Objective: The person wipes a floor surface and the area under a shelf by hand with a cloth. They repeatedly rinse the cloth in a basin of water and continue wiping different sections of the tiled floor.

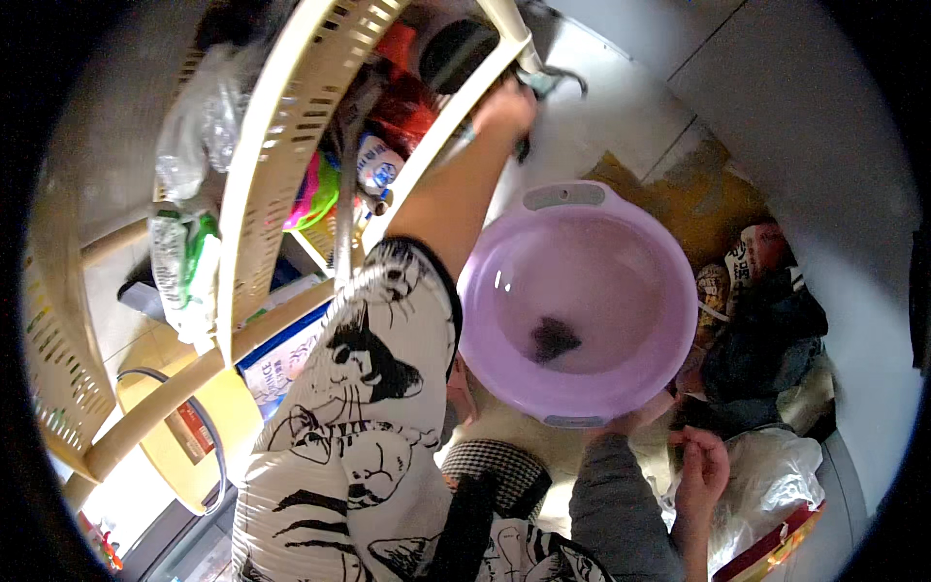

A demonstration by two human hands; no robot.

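My left hand [506, 109] reaches up to the far end of the cream shelf rack [441, 141], beside its post. Its fingers look curled around something blurred; a grey-green piece [560, 81] sticks out beside them. My right hand [702, 468] is at the lower right, near the basin's front edge, with fingers bent in and nothing visible in them. Between my arms is a round lilac basin [480, 330] with grey grip pads on its rim. Inside it shows a dark patch [555, 339]; whether this is an object or a reflection, I cannot tell.
Packets, including a white and blue one [378, 163], sit on the rack at the left. A yellow bin-like container [175, 436] stands lower left. Dark bags [761, 344] and a clear plastic bag [771, 475] crowd the right side, along the grey wall [853, 252].
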